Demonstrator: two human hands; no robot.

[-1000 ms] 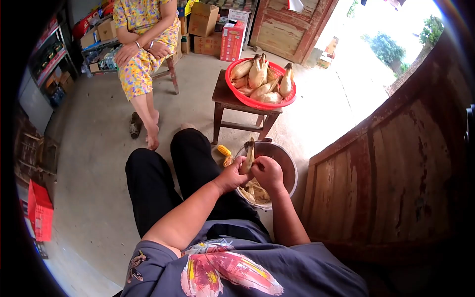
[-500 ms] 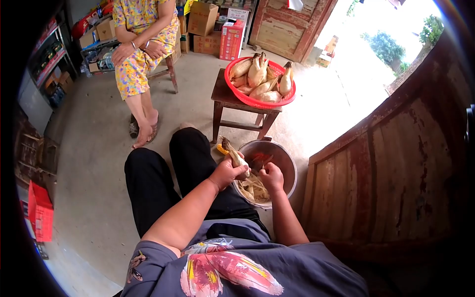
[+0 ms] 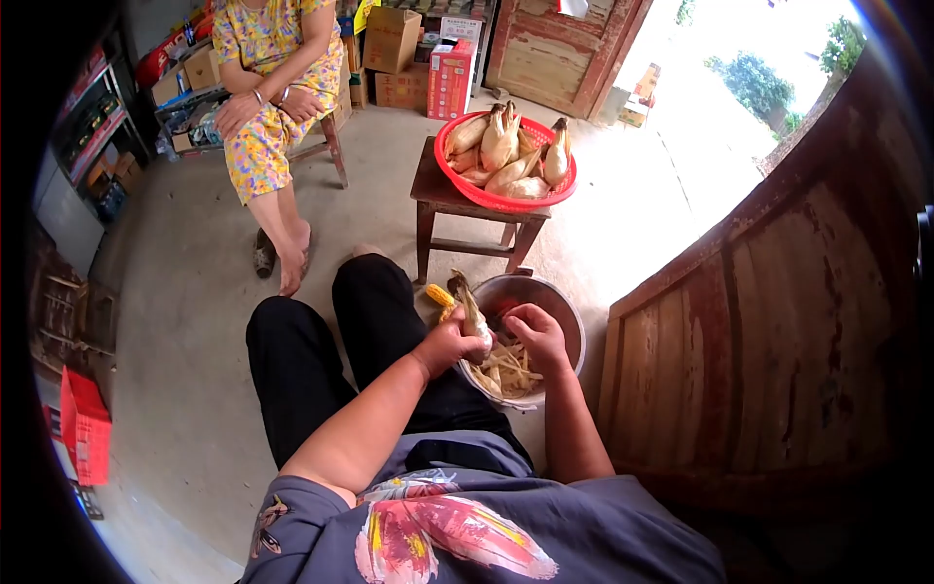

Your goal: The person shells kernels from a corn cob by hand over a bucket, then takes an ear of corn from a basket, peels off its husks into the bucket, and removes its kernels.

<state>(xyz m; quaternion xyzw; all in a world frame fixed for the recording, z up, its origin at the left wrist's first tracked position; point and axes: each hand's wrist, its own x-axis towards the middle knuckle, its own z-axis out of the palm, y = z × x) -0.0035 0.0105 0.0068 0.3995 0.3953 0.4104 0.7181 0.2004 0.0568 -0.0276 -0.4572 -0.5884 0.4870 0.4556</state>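
Observation:
My left hand [image 3: 453,343] is wrapped round the lower part of a corn ear in its husk [image 3: 471,307], the dark tip pointing up and away. Just to its right, over a metal basin [image 3: 576,336], my right hand [image 3: 537,334] has its fingers pressed together; whether anything is between them is too small to tell. Torn husks [image 3: 506,372] lie in the basin, with something reddish partly hidden behind my right hand. Bare yellow corn [image 3: 440,295] shows on the floor left of the held ear.
A red basket [image 3: 561,193] of unhusked corn stands on a wooden stool [image 3: 425,185]. A seated person [image 3: 263,107] is at the upper left. A wooden door [image 3: 739,341] is on the right, a red crate [image 3: 88,428] at the far left, and boxes [image 3: 394,39] at the back.
Since a second ago, the held ear has moved left and my hands have come apart. My right hand dipped into the basin and rose again. The view has shifted slightly.

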